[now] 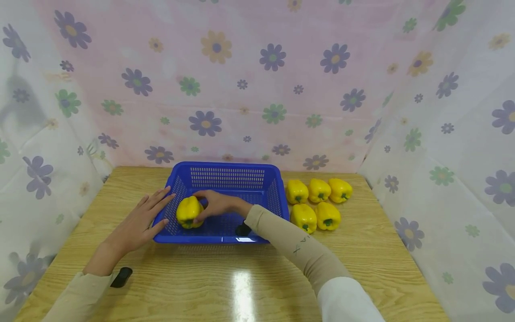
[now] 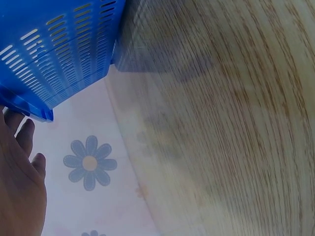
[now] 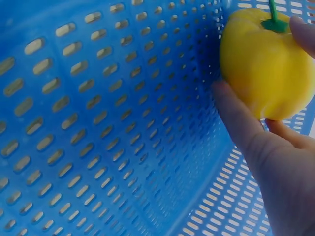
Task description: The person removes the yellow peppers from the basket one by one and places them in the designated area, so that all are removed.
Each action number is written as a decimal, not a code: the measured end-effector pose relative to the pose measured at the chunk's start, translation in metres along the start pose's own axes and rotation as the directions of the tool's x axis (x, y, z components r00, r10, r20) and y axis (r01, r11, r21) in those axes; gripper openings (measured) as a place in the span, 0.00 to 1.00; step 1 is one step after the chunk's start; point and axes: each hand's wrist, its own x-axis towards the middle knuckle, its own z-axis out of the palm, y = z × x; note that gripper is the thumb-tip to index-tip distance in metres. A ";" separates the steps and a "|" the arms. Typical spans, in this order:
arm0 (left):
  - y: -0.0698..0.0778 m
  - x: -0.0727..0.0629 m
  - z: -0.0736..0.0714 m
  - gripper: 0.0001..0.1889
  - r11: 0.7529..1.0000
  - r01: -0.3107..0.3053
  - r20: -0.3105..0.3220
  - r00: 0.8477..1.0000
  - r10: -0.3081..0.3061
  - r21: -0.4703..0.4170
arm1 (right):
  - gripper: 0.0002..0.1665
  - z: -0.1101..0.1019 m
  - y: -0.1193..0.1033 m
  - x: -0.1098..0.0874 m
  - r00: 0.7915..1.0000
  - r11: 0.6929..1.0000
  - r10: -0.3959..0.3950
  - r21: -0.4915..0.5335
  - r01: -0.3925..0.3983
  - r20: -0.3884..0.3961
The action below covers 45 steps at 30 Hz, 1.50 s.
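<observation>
A blue perforated plastic basket point(image 1: 193, 239) stands on the table. Inside its left end my right hand point(image 1: 219, 203) grips a yellow bell pepper point(image 1: 187, 211) from the right side. In the right wrist view, thumb and fingers curl about that pepper point(image 3: 263, 64), and its green stem points up. My left hand point(image 1: 134, 226) lies at the basket's left rim with the fingers extended over it. The left wrist view shows those fingertips right at the rim, beside the slotted wall point(image 2: 64, 46).
Right of the basket, several more yellow bell peppers point(image 1: 304, 218) sit in two rows on the wooden table point(image 1: 374, 250). Flowered cloth point(image 1: 237, 98) hangs behind the table and along both sides.
</observation>
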 end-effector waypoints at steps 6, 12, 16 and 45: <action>0.001 0.002 0.000 0.33 1.000 0.001 0.008 1.000 -0.001 -0.003 | 0.50 -0.006 0.000 -0.003 0.999 0.997 0.000 0.077 0.003 -0.040; 0.003 0.002 -0.001 0.34 1.000 0.004 0.013 1.000 -0.005 0.003 | 0.53 -0.018 -0.005 -0.011 0.997 0.989 -0.002 0.150 0.013 -0.076; 0.002 0.002 -0.002 0.33 1.000 0.005 0.008 1.000 -0.005 -0.005 | 0.53 -0.026 -0.011 -0.016 0.995 0.980 -0.027 0.193 0.046 -0.099; 0.003 0.001 0.000 0.35 1.000 0.016 0.004 1.000 -0.016 -0.021 | 0.53 -0.072 -0.034 -0.071 0.960 0.950 -0.193 0.207 0.235 -0.205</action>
